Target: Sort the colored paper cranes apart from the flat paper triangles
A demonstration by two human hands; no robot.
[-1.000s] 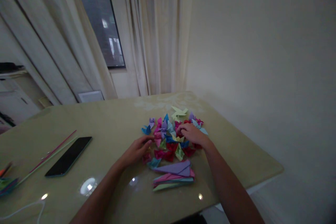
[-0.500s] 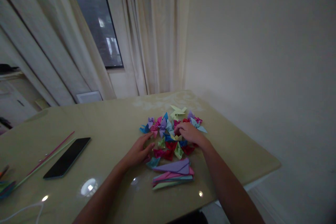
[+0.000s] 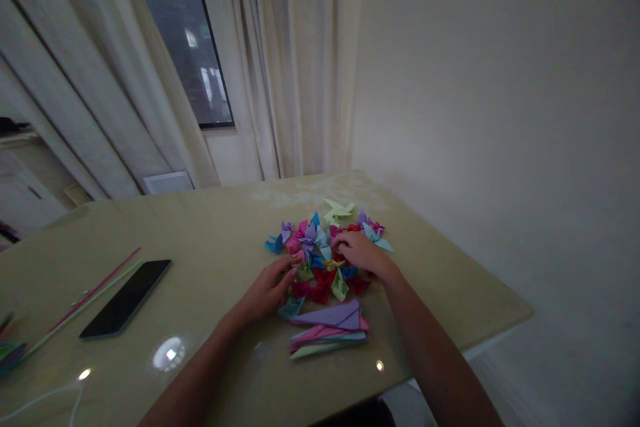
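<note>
A pale tabletop (image 3: 210,233) fills the lower half of the room's view, with long cream curtains (image 3: 295,60) hanging behind it beside a dark window (image 3: 185,33). Toward the right end of the tabletop lies a heap of small folded paper figures (image 3: 315,237) in pink, blue, purple, red and green. Just in front of the heap, nearer the person, sits a flat stack of folded paper sheets (image 3: 330,330), purple on top. A black phone (image 3: 125,298) lies face up well to the left, and just beside it run thin coloured sticks (image 3: 100,285).

The person's left hand (image 3: 270,287) rests low on the tabletop with its fingers stretched out and loose, the tips touching the left edge of the heap. The right hand (image 3: 360,252) sits on top of the heap with its fingers curled down among the figures; I cannot tell whether it grips one.
</note>
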